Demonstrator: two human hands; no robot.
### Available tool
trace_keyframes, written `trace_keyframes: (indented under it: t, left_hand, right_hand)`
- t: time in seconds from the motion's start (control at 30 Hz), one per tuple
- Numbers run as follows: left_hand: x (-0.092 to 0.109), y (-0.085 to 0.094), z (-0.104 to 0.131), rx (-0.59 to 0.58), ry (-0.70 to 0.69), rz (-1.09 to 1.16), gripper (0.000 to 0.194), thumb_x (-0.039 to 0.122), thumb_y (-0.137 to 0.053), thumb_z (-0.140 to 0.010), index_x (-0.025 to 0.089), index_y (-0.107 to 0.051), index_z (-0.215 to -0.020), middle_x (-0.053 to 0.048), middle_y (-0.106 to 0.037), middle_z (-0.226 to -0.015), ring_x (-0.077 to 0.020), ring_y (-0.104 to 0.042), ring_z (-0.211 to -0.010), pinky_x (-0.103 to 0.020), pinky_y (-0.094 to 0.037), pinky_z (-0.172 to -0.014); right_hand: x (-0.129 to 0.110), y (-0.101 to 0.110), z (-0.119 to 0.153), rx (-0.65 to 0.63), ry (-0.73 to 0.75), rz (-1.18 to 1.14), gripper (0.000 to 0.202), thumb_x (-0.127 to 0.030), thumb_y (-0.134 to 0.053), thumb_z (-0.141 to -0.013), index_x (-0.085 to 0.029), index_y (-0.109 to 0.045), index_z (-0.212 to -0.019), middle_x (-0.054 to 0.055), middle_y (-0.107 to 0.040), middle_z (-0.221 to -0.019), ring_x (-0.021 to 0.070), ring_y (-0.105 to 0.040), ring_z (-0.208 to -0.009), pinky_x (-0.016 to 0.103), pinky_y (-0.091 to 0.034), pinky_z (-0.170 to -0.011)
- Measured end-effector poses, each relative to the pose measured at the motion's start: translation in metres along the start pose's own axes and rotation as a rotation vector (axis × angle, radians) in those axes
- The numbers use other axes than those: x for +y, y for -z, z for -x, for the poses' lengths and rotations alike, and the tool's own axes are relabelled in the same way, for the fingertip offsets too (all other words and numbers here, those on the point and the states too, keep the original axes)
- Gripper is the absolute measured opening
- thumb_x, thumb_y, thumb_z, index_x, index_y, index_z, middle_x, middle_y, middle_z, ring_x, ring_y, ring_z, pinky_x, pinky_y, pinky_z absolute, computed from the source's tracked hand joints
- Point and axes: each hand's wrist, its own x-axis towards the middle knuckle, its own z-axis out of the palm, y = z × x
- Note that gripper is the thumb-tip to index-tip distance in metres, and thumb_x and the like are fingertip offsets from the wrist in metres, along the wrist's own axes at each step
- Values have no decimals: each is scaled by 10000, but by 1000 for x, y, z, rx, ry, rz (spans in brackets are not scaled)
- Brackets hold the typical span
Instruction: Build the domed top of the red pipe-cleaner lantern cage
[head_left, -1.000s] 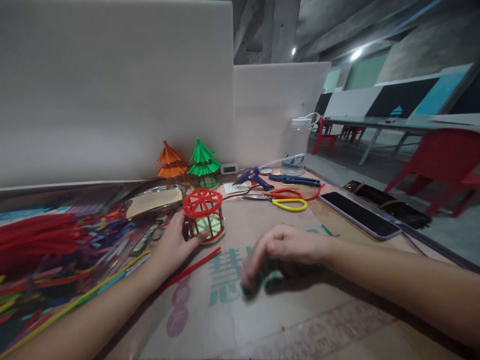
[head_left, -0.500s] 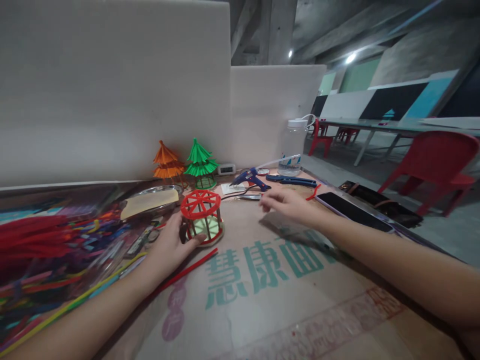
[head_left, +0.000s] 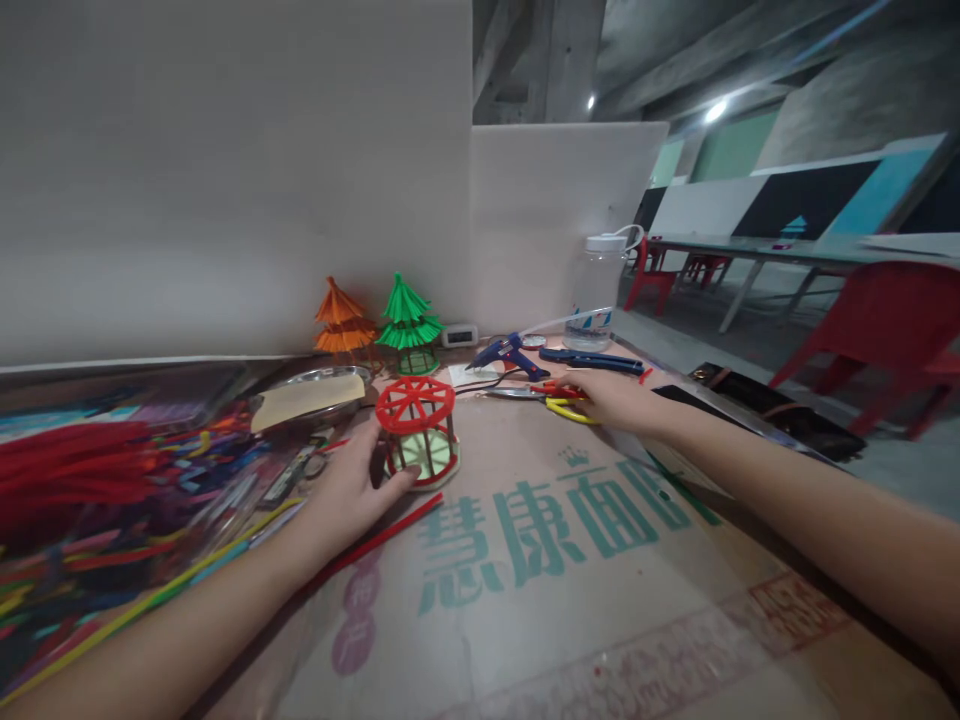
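Observation:
My left hand (head_left: pixel 356 490) is wrapped round the lower left side of a small round frame (head_left: pixel 416 405) with a red spoked top, dark posts and a pale base. The frame stands upright on the printed cardboard (head_left: pixel 540 620). My right hand (head_left: pixel 607 400) has its fingers closed on the handles of scissors (head_left: pixel 574 410), which are red and yellow. Their blades lie flat, pointing left, below a blue glue gun (head_left: pixel 510 352). A red strip (head_left: pixel 397 528) lies in front of the round frame.
Orange (head_left: pixel 343 325) and green (head_left: pixel 409 325) tiered models stand by the white panel. Behind lie a blue-handled tool (head_left: pixel 592 360) and a clear bottle (head_left: pixel 595 295). A metal tray (head_left: pixel 315 395) and heaped coloured strips (head_left: pixel 82 465) fill the left; a black phone is partly covered by my right arm.
My right hand has moved onto the scissor handles and closed on them. My left hand stays on the round frame. The whole view has shifted slightly.

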Motion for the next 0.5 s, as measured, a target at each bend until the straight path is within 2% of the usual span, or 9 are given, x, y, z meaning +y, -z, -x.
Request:
trace_keyframes:
  t: [0.13, 0.23, 0.37, 0.5]
  left_hand:
    - [2, 0, 2, -16, 4, 16, 499, 337, -642, -877, 197, -538, -1345, -130, -623, -1386, -303, -607, -1265, -483, -471, -1102]
    - [6, 1, 2, -15, 0, -9, 553, 322, -652, -873, 205, -505, -1392, -130, -611, -1405, -313, -578, -1301, -497, -447, -1128]
    - [12, 3, 1, -14, -16, -3, 608, 291, -658, -863, 228, -473, -1439, -121, -580, -1454, -314, -548, -1337, -500, -420, -1153]
    - [12, 3, 1, -20, 1, 23, 639, 284, -652, -865, 223, -446, -1467, -129, -569, -1468, -315, -578, -1301, -490, -450, -1121]
  right_hand:
    - [1, -1, 2, 16, 44, 19, 526, -441, -703, -845, -214, -627, -1313, 149, -736, -1215, 301, -715, -998, 327, -521, -805]
    - [4, 0, 5, -15, 103, 27, 596, -351, -712, -813, -190, -585, -1373, 171, -696, -1298, 314, -700, -1064, 334, -527, -825]
    - [-6, 5, 8, -56, 240, -52, 548, -292, -668, -829, -227, -611, -1370, 127, -667, -1354, 300, -662, -1142, 342, -511, -880]
    - [-34, 12, 15, -161, 300, -142, 372, -411, -618, -906, -274, -715, -1238, 78, -759, -1123, 256, -704, -925, 313, -506, -737]
